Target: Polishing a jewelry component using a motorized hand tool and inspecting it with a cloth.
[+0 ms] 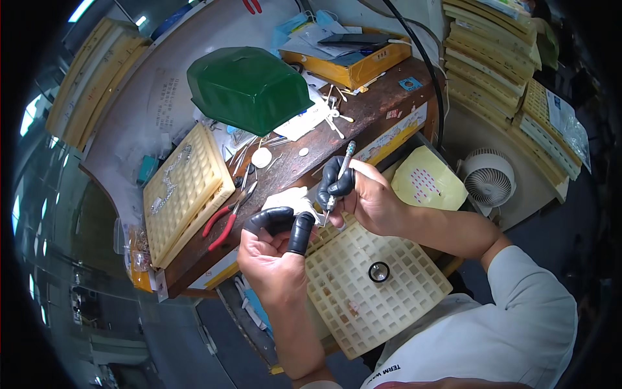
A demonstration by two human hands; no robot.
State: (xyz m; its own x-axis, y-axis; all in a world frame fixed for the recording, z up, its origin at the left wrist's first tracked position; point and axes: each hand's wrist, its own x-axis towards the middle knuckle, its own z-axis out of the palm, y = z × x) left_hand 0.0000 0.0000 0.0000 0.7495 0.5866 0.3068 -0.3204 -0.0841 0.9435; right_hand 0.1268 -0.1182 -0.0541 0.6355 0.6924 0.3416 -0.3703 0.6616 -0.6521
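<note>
Black finger covers sit on the thumb and index finger of both hands. My left hand (275, 253) is closed with thumb and finger pinched beside a crumpled white cloth (293, 198), which it appears to hold; any small piece at the fingertips is too small to name. In my right hand (366, 194) is a slim pen-like tool (349, 155) with a patterned handle. Its thin tip points down and meets the left fingertips. Below both hands lies a cream grid tray (382, 295), with a small round black-rimmed lens (379, 272) on it.
Red-handled pliers (223, 223) lie on the brown bench edge (285, 168), beside another cream tray (184, 188) carrying small metal pieces. Behind stand a green hood-like cover (249, 87) and a yellow box (356, 65) of papers. A white fan (489, 178) and stacked trays (486, 65) are at right.
</note>
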